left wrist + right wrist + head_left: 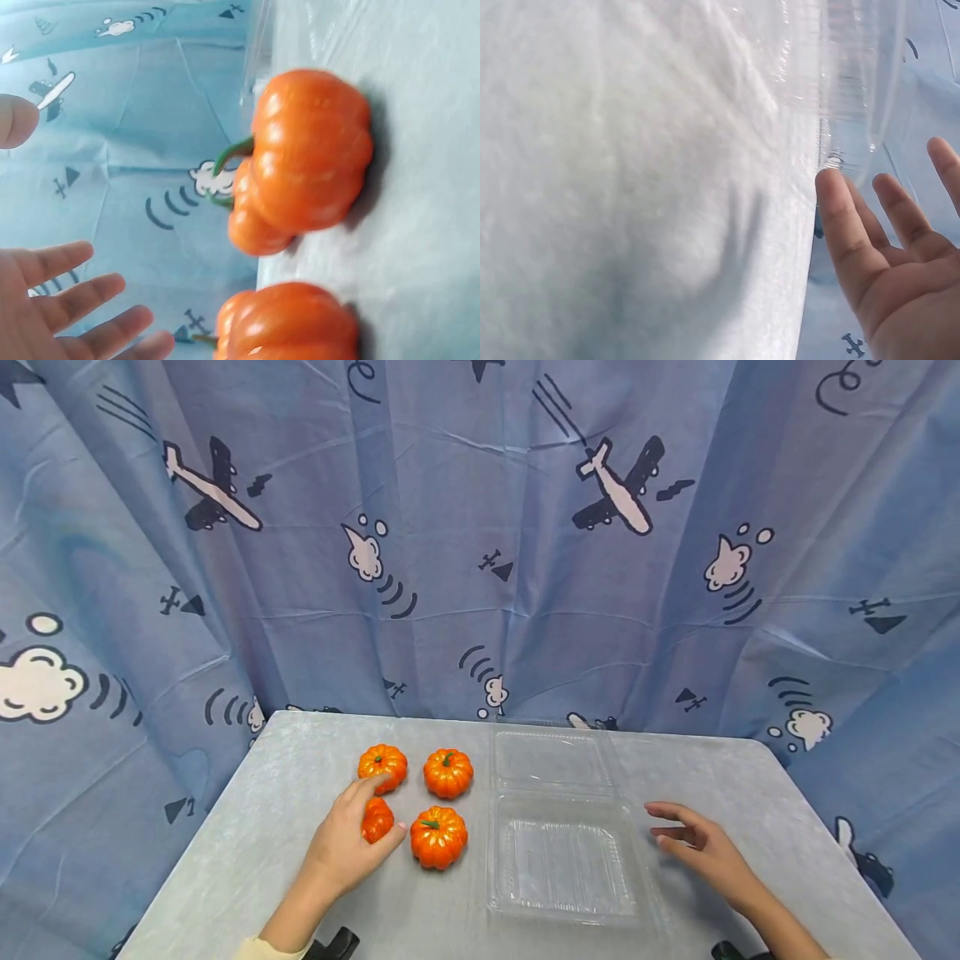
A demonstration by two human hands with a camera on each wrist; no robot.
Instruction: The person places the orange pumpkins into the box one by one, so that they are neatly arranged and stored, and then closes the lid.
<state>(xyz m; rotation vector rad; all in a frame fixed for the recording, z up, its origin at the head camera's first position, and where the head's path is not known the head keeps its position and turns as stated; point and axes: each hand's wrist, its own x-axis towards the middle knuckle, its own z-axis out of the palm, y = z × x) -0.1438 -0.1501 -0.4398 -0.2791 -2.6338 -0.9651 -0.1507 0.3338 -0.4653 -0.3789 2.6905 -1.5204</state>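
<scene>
Several small orange pumpkins with green stems sit in a group on the left of the table. My left hand hovers over the near-left pumpkin, partly covering it, fingers spread apart. Beside its thumb sits the near-right pumpkin; behind are the back-left pumpkin and the back-right pumpkin. In the left wrist view the left hand is spread, with a gap between it and the pumpkins. To the right of a clear plastic box, my right hand holds nothing, its fingers loosely extended.
The box's hinged lid lies folded back toward the far edge of the pale table. A blue curtain printed with airplanes and clouds hangs behind the table.
</scene>
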